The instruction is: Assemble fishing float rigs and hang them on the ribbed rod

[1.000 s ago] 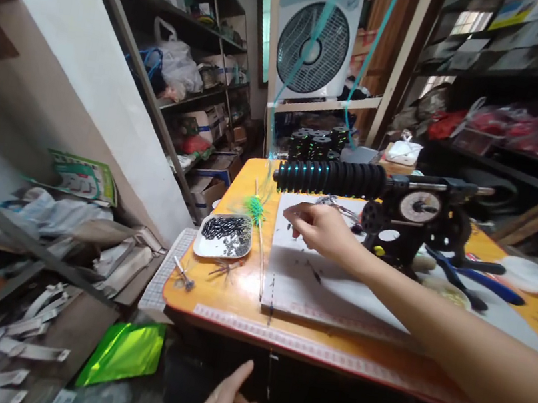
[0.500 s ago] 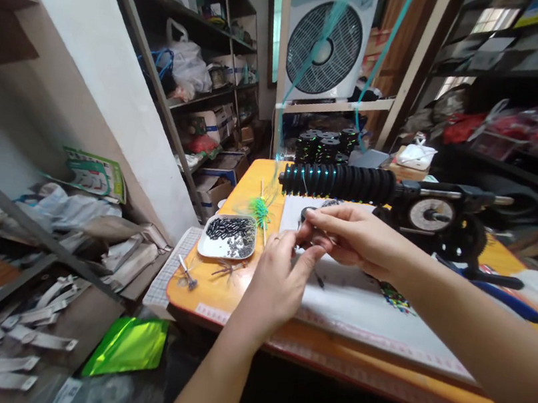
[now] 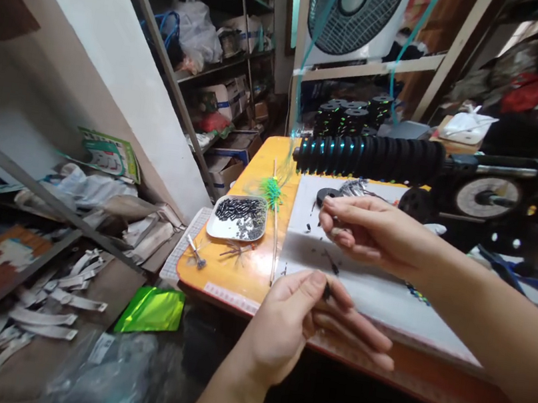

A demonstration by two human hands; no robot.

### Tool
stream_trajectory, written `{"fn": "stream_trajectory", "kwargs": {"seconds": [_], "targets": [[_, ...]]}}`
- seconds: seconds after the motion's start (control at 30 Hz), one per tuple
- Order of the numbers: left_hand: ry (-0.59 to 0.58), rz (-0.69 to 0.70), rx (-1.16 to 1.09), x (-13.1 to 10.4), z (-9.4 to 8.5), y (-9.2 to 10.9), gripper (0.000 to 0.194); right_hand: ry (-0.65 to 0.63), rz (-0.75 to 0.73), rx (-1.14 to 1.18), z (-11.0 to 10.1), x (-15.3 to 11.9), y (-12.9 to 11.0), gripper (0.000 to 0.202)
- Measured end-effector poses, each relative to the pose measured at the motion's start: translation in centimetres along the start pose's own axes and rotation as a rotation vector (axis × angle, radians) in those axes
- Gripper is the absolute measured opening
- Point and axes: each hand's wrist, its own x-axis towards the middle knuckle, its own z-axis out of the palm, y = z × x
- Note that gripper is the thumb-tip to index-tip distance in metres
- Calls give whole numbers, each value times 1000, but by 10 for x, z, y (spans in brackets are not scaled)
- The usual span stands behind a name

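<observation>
My left hand (image 3: 288, 322) is low over the table's front edge. Its thumb and index finger pinch a small black piece (image 3: 327, 292), while the other fingers stretch out to the right. Farther back, my right hand (image 3: 369, 228) has its fingertips pressed together over the white sheet (image 3: 360, 296). Whatever sits between them is too small or hidden to name. Just beyond those fingertips is a black disc (image 3: 327, 195); whether they touch it I cannot tell. Small dark bits (image 3: 333, 263) lie scattered on the sheet between the hands.
A white tray (image 3: 217, 230) of black pieces stands on the yellow table (image 3: 252, 179), beside a green stranded bundle (image 3: 273, 193). Behind my right hand, a black ribbed roller (image 3: 371, 157) extends from a machine with a dial (image 3: 486, 197). Several black spools (image 3: 344, 120) and a fan (image 3: 352, 12) are farther back.
My hands were together and have come apart. The left moved down and toward me with the small black piece, its outer fingers now extended. The camera view has tilted down.
</observation>
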Motion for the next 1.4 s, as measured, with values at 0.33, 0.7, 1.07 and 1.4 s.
{"fn": "stream_trajectory", "kwargs": {"seconds": [0.33, 0.7, 1.07, 1.4], "targets": [[7, -18, -38, -10, -1, -9, 33, 28, 7, -7, -3, -3, -2, 33], [-9, -23, -63, -16, -3, -11, 32, 63, -1, -54, 1, -4, -5, 36], [108, 203, 432, -5, 5, 11, 29, 70, -91, -180, -4, -6, -8, 33], [133, 173, 499, 54, 5, 44, 43, 144, -211, -663, -15, -3, -13, 53]]}}
